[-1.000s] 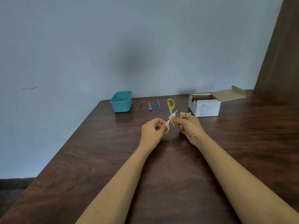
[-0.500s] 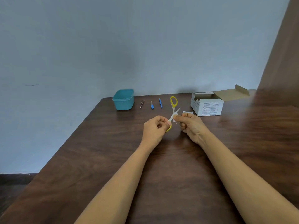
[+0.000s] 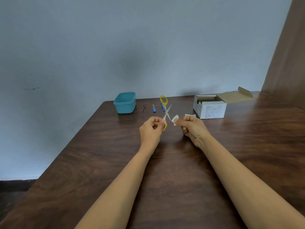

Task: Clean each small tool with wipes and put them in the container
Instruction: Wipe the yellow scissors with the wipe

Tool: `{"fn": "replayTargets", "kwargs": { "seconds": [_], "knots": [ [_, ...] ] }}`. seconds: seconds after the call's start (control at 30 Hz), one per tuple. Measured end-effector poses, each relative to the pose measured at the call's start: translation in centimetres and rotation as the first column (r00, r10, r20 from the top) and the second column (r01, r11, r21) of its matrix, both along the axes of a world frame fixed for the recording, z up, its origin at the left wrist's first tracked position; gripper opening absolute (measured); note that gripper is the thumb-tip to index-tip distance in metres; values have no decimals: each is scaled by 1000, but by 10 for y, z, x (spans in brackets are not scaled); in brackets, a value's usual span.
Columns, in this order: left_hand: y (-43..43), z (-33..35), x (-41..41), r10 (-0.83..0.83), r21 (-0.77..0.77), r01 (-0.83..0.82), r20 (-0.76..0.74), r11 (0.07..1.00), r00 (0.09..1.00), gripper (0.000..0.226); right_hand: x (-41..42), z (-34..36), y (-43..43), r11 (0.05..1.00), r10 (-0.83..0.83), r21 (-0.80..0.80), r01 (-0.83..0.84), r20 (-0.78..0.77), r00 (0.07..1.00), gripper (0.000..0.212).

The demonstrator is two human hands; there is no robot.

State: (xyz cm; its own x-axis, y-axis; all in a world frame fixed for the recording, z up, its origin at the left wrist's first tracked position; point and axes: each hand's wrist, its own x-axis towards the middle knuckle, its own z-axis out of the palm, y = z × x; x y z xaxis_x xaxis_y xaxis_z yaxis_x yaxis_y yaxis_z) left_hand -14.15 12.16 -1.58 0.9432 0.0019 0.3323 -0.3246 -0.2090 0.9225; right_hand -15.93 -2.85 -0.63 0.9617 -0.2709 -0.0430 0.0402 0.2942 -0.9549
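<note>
Head view: left hand [image 3: 151, 129] pinches one yellow loop of open scissors [image 3: 166, 114], blades crossed and held up off the table [image 3: 165, 162]; right hand [image 3: 192, 127] is closed on a small white wipe [image 3: 175, 120] just beside the blades, not touching them. Farther back lie tweezers [image 3: 144, 107], a short blue tool [image 3: 154, 108] and a blue pen-like tool [image 3: 163, 107] in a row, teal container [image 3: 125, 102] to their left looking empty, open wipe box [image 3: 210, 106] and a torn wrapper [image 3: 190, 115] to the right. Judged early: scissors mid-clean, nothing binned, three tools untouched.
</note>
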Motion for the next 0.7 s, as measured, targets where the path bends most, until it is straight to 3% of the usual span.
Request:
{"fn": "replayTargets", "kwargs": {
  "seconds": [0.1, 0.47, 0.63, 0.7],
  "knots": [
    [-2, -1, -1, -53, 64, 53, 1, 997, 999, 6, 1, -2, 0, 986, -101, 139, 95, 33, 994, 33],
    [-2, 0, -5, -197, 211, 188, 22, 959, 980, 6, 1, -3, 0, 976, -153, 165, 141, 61, 986, 32],
    [-2, -2, -6, -119, 188, 101, 90, 977, 989, 4, 1, -4, -1, 1000, -30, -5, 30, 31, 999, 29],
    [-1, -2, -5, -148, 197, 128, 91, 972, 985, 5, 1, -4, 0, 998, -54, 10, 54, 32, 998, 31]
  ]
}}
